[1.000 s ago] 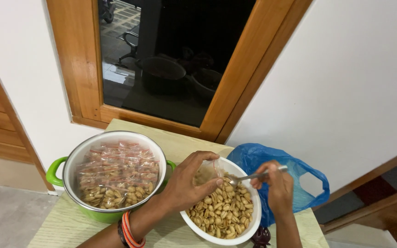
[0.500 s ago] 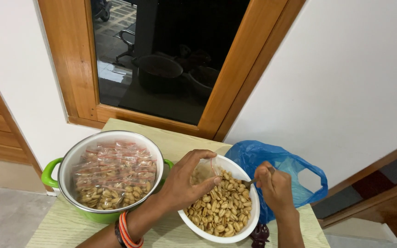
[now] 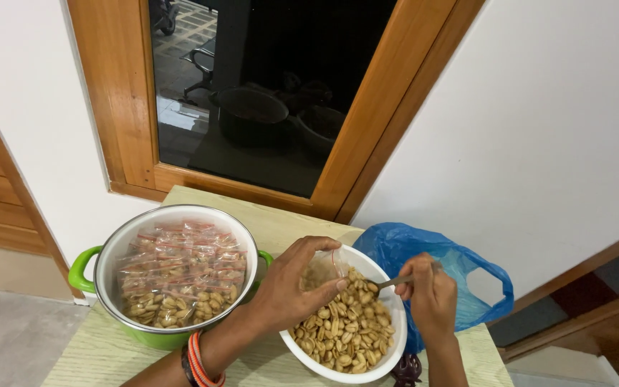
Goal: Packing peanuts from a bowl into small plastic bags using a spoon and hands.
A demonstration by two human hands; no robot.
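Head view, the only one: left hand (image 3: pixel 291 283) over the far-left rim of the white bowl (image 3: pixel 324 367), fingers curled narrow and pinching the mouth of a small clear bag (image 3: pixel 322 265), thumb on the near side. Right hand (image 3: pixel 430 297) at the bowl's right rim, fingers closed tight round the handle of a spoon (image 3: pixel 394 282). Bowl on the pale green table (image 3: pixel 274 226), well filled with peanuts (image 3: pixel 345 333); bag just above them, at the bowl's far side

Compared with a second ago: spoon then lifted higher and level at the bowl's right edge, half a second ago almost hidden in the fist, now showing again and brought in over the peanuts toward the bag. Left hand hardly shifted, same grip. Reads as one more spoonful on its way between bowl and bag, with the bag not yet closed

Spoon's long axis nearly left to right, slightly dipped at the left; handle in the right fist, working end pointing left at the bag's mouth, close to the left fingertips. Whether loaded with peanuts: cannot tell, too small

Around: green pot (image 3: pixel 84 269) to the left, touching the bowl, stacked with filled packets (image 3: pixel 180 265); blue plastic bag (image 3: pixel 410 247) behind the right hand; orange bangles (image 3: pixel 195 358) on the left wrist; wooden window frame (image 3: pixel 130 107) beyond the table
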